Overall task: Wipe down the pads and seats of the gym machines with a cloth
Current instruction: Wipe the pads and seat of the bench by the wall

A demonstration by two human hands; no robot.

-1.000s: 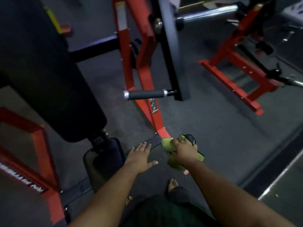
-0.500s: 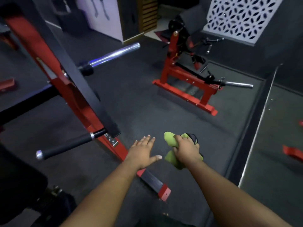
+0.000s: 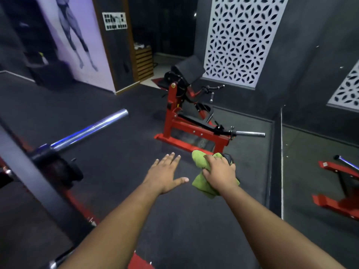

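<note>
The cloth (image 3: 202, 177) is bunched in the right hand (image 3: 220, 174), held in the air over the dark floor (image 3: 120, 152) in front of the body. It is bright yellow-green, soft and crumpled into folds. Its long axis runs roughly away from the person: one rounded lobe sticks out past the fingers toward the red machine (image 3: 186, 121), and the other end hangs below the palm toward the wrist. The right hand grasps it from above, fingers curled over the fabric. A small dark thing shows just beyond the knuckles, pressed against the cloth; what it is cannot be told.

The left hand (image 3: 167, 175) is beside it, a little apart, palm down, fingers straight and close together, thumb spread toward the cloth; it is relaxed and holds nothing.

The red machine stands farther off on the floor, with a black angled pad (image 3: 191, 69) at its top and a chrome bar (image 3: 250, 133) sticking out to the right. Behind it is a white patterned wall panel (image 3: 240, 39). On the left, a second chrome bar (image 3: 89, 131) points up and to the right from a nearer frame (image 3: 29, 171)
</note>
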